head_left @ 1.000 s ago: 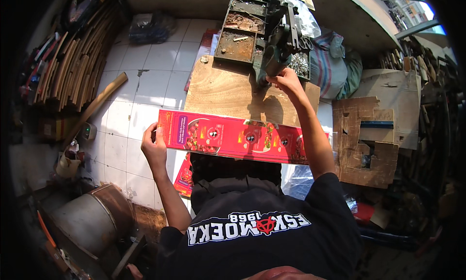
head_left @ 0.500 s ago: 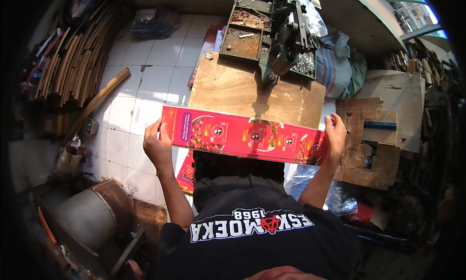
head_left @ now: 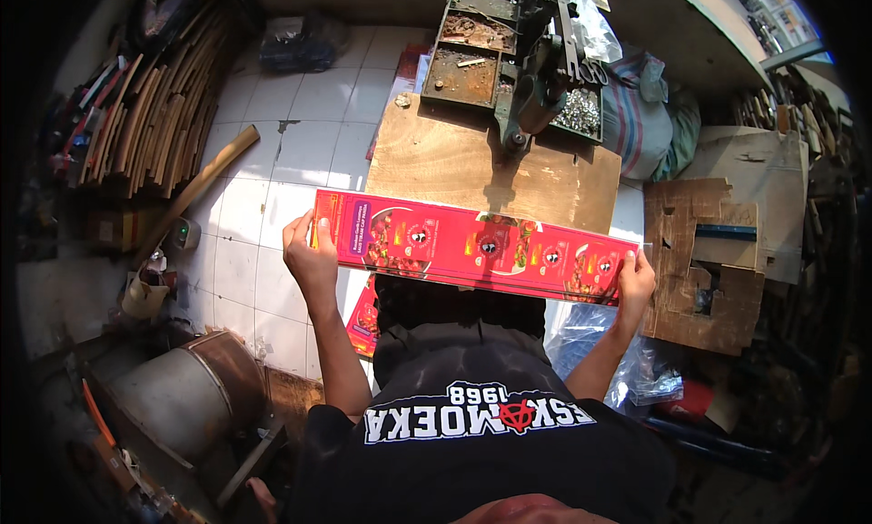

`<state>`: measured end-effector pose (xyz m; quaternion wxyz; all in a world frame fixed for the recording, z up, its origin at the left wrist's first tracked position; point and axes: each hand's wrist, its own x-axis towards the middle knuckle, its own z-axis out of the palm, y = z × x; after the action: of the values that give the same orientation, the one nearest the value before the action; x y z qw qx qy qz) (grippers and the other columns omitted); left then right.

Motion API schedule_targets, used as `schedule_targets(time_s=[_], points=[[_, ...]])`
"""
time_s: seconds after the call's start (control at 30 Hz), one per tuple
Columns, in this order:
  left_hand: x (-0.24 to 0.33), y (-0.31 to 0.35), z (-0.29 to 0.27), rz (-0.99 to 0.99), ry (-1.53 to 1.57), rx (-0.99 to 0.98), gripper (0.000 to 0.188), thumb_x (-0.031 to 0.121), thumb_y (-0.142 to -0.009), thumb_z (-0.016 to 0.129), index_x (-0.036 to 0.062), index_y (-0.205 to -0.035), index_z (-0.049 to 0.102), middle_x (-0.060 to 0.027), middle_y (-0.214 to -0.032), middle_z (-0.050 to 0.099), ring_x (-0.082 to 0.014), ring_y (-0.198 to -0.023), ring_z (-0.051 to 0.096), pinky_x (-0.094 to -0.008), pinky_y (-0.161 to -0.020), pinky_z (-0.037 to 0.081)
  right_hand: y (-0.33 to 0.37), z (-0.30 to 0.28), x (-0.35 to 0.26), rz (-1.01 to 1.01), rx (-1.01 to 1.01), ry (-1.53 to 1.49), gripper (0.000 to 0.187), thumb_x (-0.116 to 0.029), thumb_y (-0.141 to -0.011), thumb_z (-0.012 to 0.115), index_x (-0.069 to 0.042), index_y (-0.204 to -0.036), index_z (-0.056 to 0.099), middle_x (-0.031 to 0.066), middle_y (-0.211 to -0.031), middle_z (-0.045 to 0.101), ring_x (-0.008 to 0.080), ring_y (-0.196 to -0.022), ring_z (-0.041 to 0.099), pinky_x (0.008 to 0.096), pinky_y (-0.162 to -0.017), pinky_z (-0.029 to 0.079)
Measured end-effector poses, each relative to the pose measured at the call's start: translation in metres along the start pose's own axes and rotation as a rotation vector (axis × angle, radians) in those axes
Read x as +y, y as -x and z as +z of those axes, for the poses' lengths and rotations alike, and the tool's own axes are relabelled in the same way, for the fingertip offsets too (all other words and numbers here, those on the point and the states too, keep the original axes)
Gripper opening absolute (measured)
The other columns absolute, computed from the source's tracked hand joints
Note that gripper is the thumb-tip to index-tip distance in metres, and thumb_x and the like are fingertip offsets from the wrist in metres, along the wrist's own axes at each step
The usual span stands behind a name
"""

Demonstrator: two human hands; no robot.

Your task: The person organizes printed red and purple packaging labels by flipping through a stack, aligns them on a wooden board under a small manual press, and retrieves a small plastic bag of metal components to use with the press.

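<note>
A long red printed cardboard strip [head_left: 454, 242] with food pictures stretches across in front of my body. My left hand [head_left: 309, 253] grips its left end, thumb on top and fingers at the outer edge. At the other end, my right hand [head_left: 636, 279] pinches the strip, its fingers partly hidden. The strip overlaps the near edge of a wooden board [head_left: 427, 156]. Above that board stands a dark metal press-like machine [head_left: 536, 106], its lower tip over the wood and apart from the strip.
Beside the machine are a compartmented metal tray [head_left: 459, 74] and a heap of small shiny metal pieces [head_left: 581, 111]. Cut brown cardboard [head_left: 681, 279] lies at right, near clear plastic [head_left: 590, 342]. Stacked boards [head_left: 154, 115] and a metal drum [head_left: 182, 397] stand at left.
The whole view has shifted slightly, moving the scene rightward. My right hand has changed from raised fingers at the strip's end to a lower, closer pinch. The left hand keeps its grip.
</note>
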<state>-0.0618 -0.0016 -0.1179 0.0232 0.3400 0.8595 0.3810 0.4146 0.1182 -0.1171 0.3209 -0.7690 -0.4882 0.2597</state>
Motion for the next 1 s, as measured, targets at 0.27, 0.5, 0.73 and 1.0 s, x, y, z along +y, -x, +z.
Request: schedule_targets(time_s=[0.27, 0.5, 0.73, 1.0], points=[[0.011, -0.009, -0.017, -0.109, 0.399, -0.056, 0.024, 0.008, -0.091, 0.061, -0.0021, -0.112, 0.063, -0.0102, -0.09, 0.069, -0.0159, -0.08, 0.065, -0.0299, -0.074, 0.052, -0.003, -0.019, -0.008, -0.172, 0.127, -0.061, 0.032, -0.015, -0.096, 0.055, 0.008, -0.117, 0.061, 0.0121, -0.096, 0.07, 0.014, -0.084, 0.064, 0.0296, -0.076, 0.051], [0.042, -0.031, -0.042, 0.1, 0.632, -0.011, 0.064, 0.045, -0.092, 0.061, -0.0003, -0.135, 0.045, -0.016, -0.128, 0.056, -0.0222, -0.117, 0.054, -0.0381, -0.103, 0.038, -0.014, -0.046, -0.035, -0.143, 0.124, -1.303, 0.052, -0.046, -0.101, 0.041, -0.002, -0.091, 0.066, 0.0114, -0.09, 0.067, 0.0209, -0.086, 0.063, 0.0362, -0.084, 0.05], [0.059, -0.038, -0.048, -0.247, 1.276, 0.037, 0.045, 0.015, -0.093, 0.06, 0.012, -0.131, 0.037, -0.0161, -0.127, 0.05, -0.0262, -0.112, 0.055, -0.0399, -0.092, 0.051, -0.02, -0.046, -0.03, -0.451, -0.602, -1.824, 0.049, -0.051, -0.094, 0.052, -0.008, -0.07, 0.05, 0.0057, -0.072, 0.047, 0.0223, -0.077, 0.047, 0.0431, -0.098, 0.036], [0.038, -0.045, -0.026, -0.341, 1.427, -0.036, 0.04, -0.004, -0.088, 0.056, 0.0092, -0.122, 0.04, -0.0131, -0.114, 0.055, -0.0227, -0.104, 0.058, -0.0348, -0.09, 0.051, -0.031, -0.06, -0.051, -0.44, -0.866, -0.753, 0.047, -0.04, -0.096, 0.055, 0.004, -0.115, 0.059, 0.0173, -0.113, 0.063, 0.0274, -0.112, 0.059, 0.041, -0.103, 0.04]])
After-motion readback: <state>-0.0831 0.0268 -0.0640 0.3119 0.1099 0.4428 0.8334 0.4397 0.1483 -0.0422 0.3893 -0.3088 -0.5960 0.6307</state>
